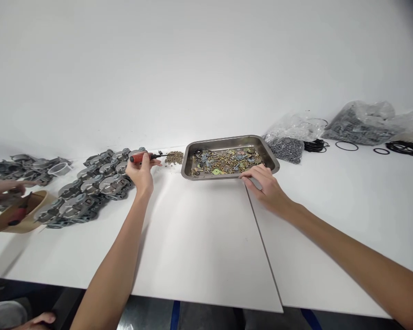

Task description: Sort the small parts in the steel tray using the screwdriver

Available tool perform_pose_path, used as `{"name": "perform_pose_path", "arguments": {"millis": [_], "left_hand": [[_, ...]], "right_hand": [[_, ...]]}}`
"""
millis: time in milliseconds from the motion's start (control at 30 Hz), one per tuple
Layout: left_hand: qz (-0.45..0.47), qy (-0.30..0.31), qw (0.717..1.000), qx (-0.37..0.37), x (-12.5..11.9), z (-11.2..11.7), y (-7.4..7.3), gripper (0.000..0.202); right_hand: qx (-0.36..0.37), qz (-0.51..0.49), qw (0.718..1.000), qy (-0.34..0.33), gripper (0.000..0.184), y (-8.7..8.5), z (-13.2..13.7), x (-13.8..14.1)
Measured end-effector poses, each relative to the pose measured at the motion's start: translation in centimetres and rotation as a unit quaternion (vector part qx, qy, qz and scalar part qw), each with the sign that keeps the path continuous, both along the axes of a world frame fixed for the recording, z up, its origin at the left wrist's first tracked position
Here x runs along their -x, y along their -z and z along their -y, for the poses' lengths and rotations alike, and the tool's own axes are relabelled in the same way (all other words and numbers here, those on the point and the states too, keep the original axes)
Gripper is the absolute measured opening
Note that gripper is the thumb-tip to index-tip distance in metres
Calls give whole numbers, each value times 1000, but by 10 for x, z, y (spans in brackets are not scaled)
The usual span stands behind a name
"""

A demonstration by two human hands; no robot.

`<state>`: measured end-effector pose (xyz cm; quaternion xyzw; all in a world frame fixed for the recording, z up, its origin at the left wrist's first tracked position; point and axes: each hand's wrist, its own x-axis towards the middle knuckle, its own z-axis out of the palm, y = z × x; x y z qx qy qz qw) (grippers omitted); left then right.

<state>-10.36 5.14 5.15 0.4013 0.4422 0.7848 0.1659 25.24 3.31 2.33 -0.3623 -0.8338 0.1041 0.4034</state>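
My left hand [142, 173] is closed around a red-handled screwdriver [140, 157], held level with its tip pointing right toward a small heap of brass screws [175, 157]. My right hand [263, 181] rests on the near rim of a steel tray [189, 162], fingers curled on the edge. The tray holds a jumble of brass screws, washers and small metal parts [227, 161]. Left of my left hand lies a spread of grey cast metal housings [92, 185].
Another person's hand [5, 189] works at the far left over a tan bowl [37, 204] and more grey housings [24, 166]. Clear plastic bags of dark small parts [289, 137] [361, 123] and black rubber rings [346, 145] lie at the right. The white table's front edge runs near me.
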Motion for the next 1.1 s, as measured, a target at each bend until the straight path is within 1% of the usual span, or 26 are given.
{"name": "perform_pose_path", "arguments": {"millis": [67,167,300,400,567,767,1100], "left_hand": [[13,20,1000,-12,-11,4,-6,39],[30,83,996,-1,-36,11,-11,34],[6,184,982,45,-67,19,-6,33],[-17,228,971,69,-78,23,0,33],[-31,234,969,68,-79,23,4,30],[-29,234,968,87,-78,21,7,34],[-29,213,974,64,-77,24,-3,31]], "right_hand": [[0,1,1000,0,16,0,0,0],[-7,3,1000,-1,16,1,-1,0],[-9,8,1000,3,18,1,-1,0],[-12,9,1000,2,17,1,-1,0],[-15,8,1000,1,16,0,0,0],[-13,15,1000,6,19,0,0,0],[-7,10,1000,-2,15,-1,0,1]]}}
